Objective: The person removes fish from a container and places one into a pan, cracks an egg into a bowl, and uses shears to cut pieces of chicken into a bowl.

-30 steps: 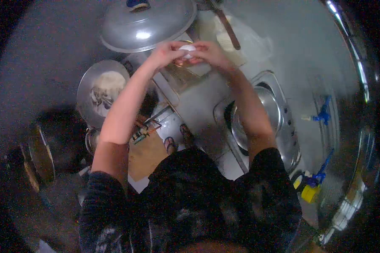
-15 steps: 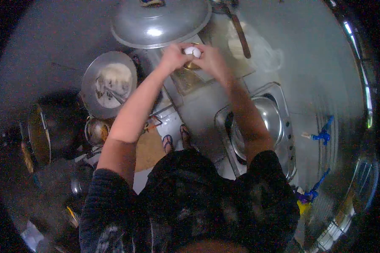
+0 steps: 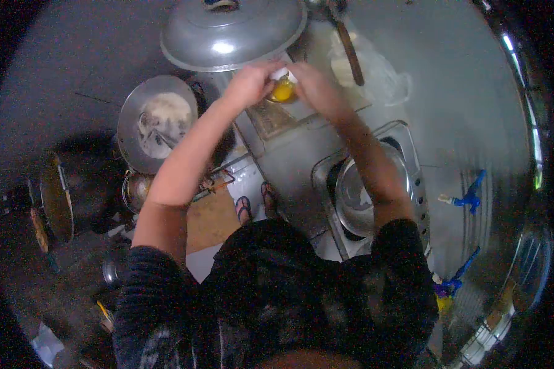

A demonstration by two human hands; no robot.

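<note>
Over small bowl [image 3: 283,93]: left hand [image 3: 247,83], right hand [image 3: 314,86] pinching cracked egg [image 3: 282,86] halves; brittle, slippery, grip shell edges.

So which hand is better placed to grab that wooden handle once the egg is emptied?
Probably the right hand: it sits nearer the wooden handle. The left hand is on the egg's far side.

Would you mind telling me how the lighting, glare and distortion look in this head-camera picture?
Head view: strong fisheye bending, dark vignetted corners; dim, bluish and grainy light. Glare spots sit on the big lid and the right rim. The left hand, right hand and the egg between them look soft.
</note>
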